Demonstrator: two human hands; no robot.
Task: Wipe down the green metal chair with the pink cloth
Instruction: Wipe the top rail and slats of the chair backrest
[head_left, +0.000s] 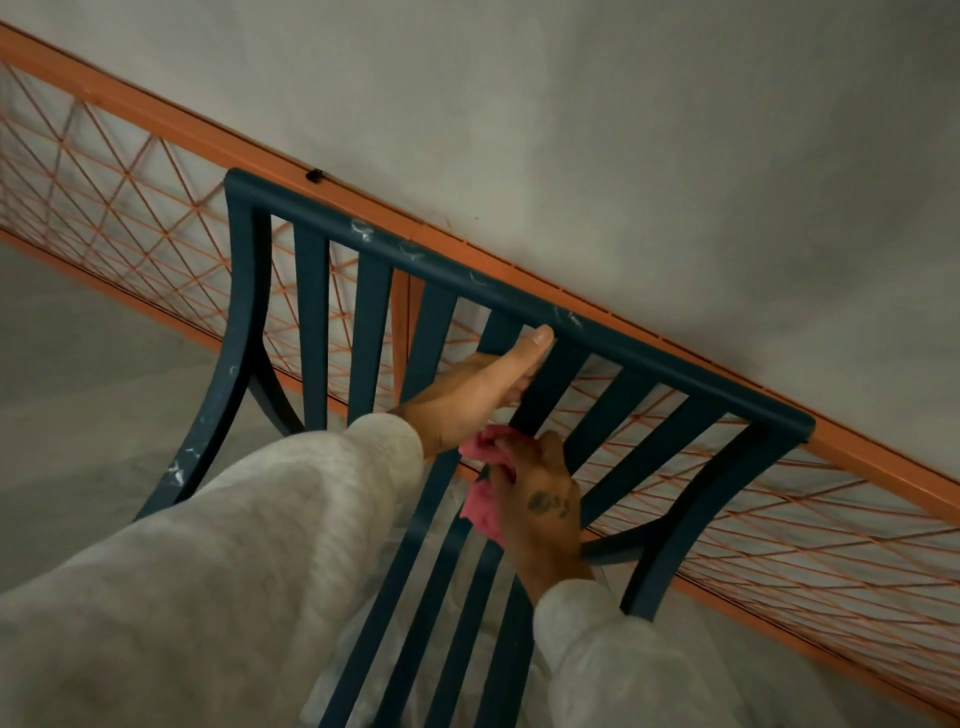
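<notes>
Right hand bunches cloth on a chair slat; left hand grips a slat above.
Right fingers curl round the pink cloth, pressed to a back slat. Left fingers wrap a slat just under the top rail, thumb up. White scuffs on rail. Orange mesh fence close behind.

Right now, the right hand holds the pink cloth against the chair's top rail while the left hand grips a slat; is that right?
Not quite: the head view shows the right hand holding the pink cloth against a back slat, below the top rail. The left hand does grip a slat.
</notes>
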